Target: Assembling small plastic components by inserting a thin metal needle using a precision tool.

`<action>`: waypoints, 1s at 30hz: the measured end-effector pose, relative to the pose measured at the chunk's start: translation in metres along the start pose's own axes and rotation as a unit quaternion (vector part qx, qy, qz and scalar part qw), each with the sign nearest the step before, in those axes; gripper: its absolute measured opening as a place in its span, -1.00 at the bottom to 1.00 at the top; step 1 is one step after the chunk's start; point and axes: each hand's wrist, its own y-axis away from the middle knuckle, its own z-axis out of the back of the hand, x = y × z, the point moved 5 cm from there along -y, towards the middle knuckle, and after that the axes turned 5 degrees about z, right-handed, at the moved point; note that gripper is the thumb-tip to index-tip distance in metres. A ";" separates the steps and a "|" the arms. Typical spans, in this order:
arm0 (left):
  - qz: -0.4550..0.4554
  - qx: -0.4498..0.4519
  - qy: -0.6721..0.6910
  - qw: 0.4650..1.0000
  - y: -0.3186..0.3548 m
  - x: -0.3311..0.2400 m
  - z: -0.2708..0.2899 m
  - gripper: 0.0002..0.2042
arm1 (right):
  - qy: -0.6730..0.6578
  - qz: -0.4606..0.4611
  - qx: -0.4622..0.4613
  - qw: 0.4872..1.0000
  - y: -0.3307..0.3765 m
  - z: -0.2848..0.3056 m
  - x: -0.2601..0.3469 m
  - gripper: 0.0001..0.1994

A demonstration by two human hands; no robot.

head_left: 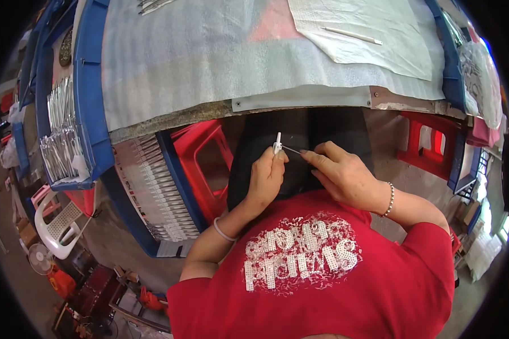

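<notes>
Above my lap, my left hand (267, 176) is closed, with a small white piece (277, 146) pinched upright between thumb and fingers. A narrow tip of that piece sticks up past the fingertips. My right hand (344, 170) is closed on a thin metal rod (291, 150), held at its near end. The rod slants left, and its far end meets or nearly meets the white piece; I cannot tell whether it goes inside. Both hands are just in front of the table's near edge, lower than the tabletop.
A table covered with white sheeting (198, 73) lies ahead, with a slim white stick (352, 35) on a cloth. At the left, a blue crate (90, 113) holds metallic pieces, and a lower blue tray (178, 186) holds rows of white pieces. Red stools (201, 150) stand beneath.
</notes>
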 end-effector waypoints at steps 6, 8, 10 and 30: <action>-0.011 0.000 -0.022 1.000 0.000 0.002 -0.002 -0.81 | -0.014 -0.007 0.006 1.000 0.003 -0.007 -0.007 -0.57; -0.017 0.005 -0.023 1.000 -0.001 0.003 -0.004 -0.80 | -0.013 -0.021 0.000 1.000 0.002 -0.006 -0.009 -0.68; -0.056 -0.011 -0.053 0.997 -0.001 -0.001 -0.005 -0.79 | -0.110 -0.080 -0.018 0.991 0.005 -0.015 -0.025 -0.69; -0.133 -0.055 -0.146 0.979 -0.008 -0.007 -0.003 -0.85 | 0.340 0.133 0.160 0.917 -0.029 -0.024 -0.002 -0.55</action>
